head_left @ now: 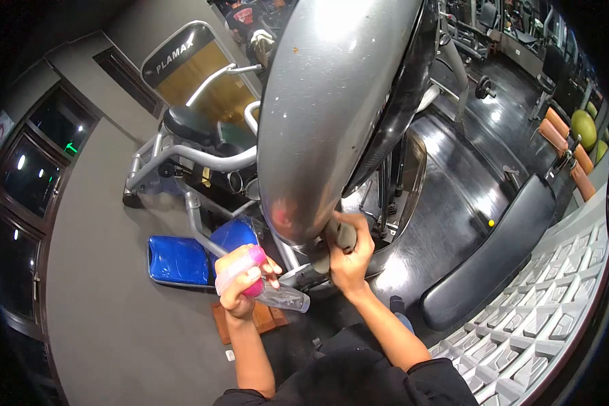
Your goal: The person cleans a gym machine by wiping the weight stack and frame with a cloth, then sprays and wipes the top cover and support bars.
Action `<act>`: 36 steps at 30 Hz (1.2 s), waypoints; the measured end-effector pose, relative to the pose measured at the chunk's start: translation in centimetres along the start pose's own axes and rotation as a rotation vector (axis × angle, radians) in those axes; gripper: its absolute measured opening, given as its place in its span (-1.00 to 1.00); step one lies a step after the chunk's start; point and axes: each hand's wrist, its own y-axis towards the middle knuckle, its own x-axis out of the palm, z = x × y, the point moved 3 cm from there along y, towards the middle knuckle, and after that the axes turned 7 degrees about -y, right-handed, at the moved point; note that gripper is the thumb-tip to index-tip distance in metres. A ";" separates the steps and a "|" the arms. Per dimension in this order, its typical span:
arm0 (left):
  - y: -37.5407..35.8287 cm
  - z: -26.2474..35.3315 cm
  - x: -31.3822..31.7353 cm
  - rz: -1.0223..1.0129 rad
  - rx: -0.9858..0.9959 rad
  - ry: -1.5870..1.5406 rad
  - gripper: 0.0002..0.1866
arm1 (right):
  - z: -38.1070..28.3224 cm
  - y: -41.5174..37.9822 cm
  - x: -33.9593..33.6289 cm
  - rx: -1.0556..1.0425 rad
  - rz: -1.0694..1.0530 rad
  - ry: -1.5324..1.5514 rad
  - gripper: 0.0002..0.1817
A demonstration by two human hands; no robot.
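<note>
My left hand point(234, 287) is closed around a spray bottle point(285, 298) with a pink spray head and a clear body, held tilted with its base toward the right. Close by, my right hand point(353, 262) grips a greyish cloth point(345, 236), partly hidden by the fingers and slightly blurred. That cloth is against the lower end of a large silver machine housing point(331, 122), which rises in front of me. The spray bottle is apart from the housing.
Blue pads point(178, 260) and a wooden block point(272, 321) are on the left below the machine frame. A black padded bench point(488, 254) lies to the right, beside a white lattice panel point(555, 325). Another exercise machine point(203, 152) stands behind, and a person point(245, 19) is far back.
</note>
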 end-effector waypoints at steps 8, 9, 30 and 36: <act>-0.6 -0.8 0.5 0.066 -0.004 0.017 -0.66 | 0.0 2.2 0.3 0.196 -0.092 0.263 -0.75; -0.7 -0.8 0.7 0.074 -0.003 0.020 -0.66 | 0.3 2.0 0.0 0.145 -0.115 0.228 -0.74; -2.8 -3.4 2.1 0.239 0.144 0.345 -0.71 | 6.6 -3.6 0.6 0.382 -0.303 0.047 -0.63; -3.2 -4.4 3.1 0.246 0.236 0.592 -0.75 | 5.4 -2.7 -0.8 0.379 -0.359 0.127 -0.63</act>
